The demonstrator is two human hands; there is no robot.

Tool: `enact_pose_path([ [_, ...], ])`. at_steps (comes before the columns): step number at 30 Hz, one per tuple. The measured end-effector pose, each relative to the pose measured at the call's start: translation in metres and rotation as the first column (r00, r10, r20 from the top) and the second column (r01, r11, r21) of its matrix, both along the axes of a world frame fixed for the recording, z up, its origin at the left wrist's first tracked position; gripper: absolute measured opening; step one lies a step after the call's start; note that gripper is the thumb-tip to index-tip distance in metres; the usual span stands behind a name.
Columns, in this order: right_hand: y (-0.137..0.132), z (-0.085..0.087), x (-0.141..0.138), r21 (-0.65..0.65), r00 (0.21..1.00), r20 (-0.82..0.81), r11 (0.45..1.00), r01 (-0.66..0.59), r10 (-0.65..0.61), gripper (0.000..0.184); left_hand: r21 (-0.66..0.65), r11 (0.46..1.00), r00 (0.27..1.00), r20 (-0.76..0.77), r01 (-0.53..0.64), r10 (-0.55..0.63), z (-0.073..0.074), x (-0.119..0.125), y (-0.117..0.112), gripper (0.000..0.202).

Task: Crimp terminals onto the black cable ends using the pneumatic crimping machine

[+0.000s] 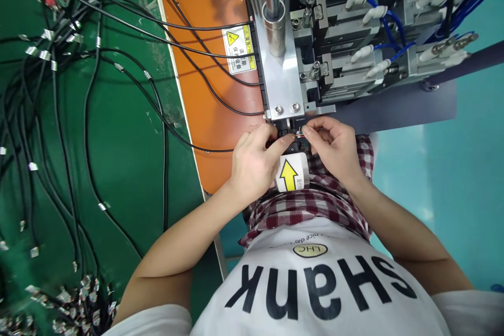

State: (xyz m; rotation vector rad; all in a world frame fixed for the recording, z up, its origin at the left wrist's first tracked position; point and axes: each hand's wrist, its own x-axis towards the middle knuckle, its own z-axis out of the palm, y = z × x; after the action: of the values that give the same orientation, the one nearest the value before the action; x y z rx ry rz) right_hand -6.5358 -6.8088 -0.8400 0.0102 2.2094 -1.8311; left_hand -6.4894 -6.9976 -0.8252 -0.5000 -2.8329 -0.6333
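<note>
My left hand [255,165] is curled, its thumb and forefinger pinched against a small black fixture [284,131] at the front foot of a metal machine [299,58]. My right hand [334,147] pinches a tiny reddish part [301,135] right beside the same fixture. The fingertips of both hands nearly meet there. A white label with a yellow arrow [290,172] sits just below the fixture, between my wrists. What my left fingers hold is too small to make out.
An orange bench top [208,79] carries black cables [189,52] running into the machine. On the green surface [118,142] at the left lie several black cables with metal plug ends [47,47]. White pneumatic fittings with blue tubes [378,37] stick out at the right.
</note>
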Motion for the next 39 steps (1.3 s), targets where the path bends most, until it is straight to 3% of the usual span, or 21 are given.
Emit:
enact_pose_path([
  [4, 0.001, -0.008, -0.005, -0.188, 0.98, 0.196, 0.982, 0.015, 0.023, 0.022, 0.004, 1.0, 1.0, 0.018, 0.001, -0.001, 0.0, 0.0, -0.001, 0.036],
  [7, 0.002, -0.011, -0.006, -0.23, 0.973, 0.228, 0.973, 0.01, 0.044, 0.026, 0.003, 1.0, 1.0, 0.024, -0.003, 0.002, -0.001, 0.0, -0.002, 0.035],
  [14, -0.005, -0.011, 0.001, -0.15, 0.99, 0.143, 0.989, 0.004, 0.018, 0.034, 0.03, 1.0, 0.999, 0.034, 0.0, -0.001, -0.001, 0.0, -0.002, 0.034],
  [19, -0.005, -0.018, 0.001, -0.175, 0.983, 0.178, 0.984, -0.014, 0.045, 0.036, 0.028, 1.0, 0.999, 0.04, -0.005, 0.004, -0.002, 0.0, -0.002, 0.034],
  [22, -0.001, -0.016, 0.003, -0.184, 0.986, 0.164, 0.982, 0.039, -0.009, 0.031, 0.031, 1.0, 0.999, 0.037, -0.004, 0.003, -0.001, 0.0, -0.001, 0.035],
  [25, 0.001, -0.008, 0.008, -0.095, 0.997, 0.031, 0.992, 0.077, -0.074, 0.024, 0.033, 0.999, 0.999, 0.04, -0.005, 0.004, -0.001, 0.0, -0.002, 0.035],
  [29, 0.0, -0.006, 0.013, 0.059, 0.99, -0.141, 0.997, 0.042, -0.033, 0.02, 0.029, 1.0, 0.999, 0.046, 0.0, -0.002, -0.001, 0.0, -0.002, 0.035],
  [35, 0.003, -0.016, 0.01, -0.04, 0.998, 0.036, 0.998, -0.053, 0.054, 0.024, 0.09, 0.996, 0.998, 0.063, 0.02, -0.025, -0.003, 0.001, -0.004, 0.036],
  [39, 0.002, -0.006, 0.009, 0.021, 1.0, -0.022, 1.0, -0.003, 0.004, 0.023, 0.139, 0.989, 0.998, 0.027, 0.047, -0.052, -0.004, 0.0, -0.004, 0.033],
])
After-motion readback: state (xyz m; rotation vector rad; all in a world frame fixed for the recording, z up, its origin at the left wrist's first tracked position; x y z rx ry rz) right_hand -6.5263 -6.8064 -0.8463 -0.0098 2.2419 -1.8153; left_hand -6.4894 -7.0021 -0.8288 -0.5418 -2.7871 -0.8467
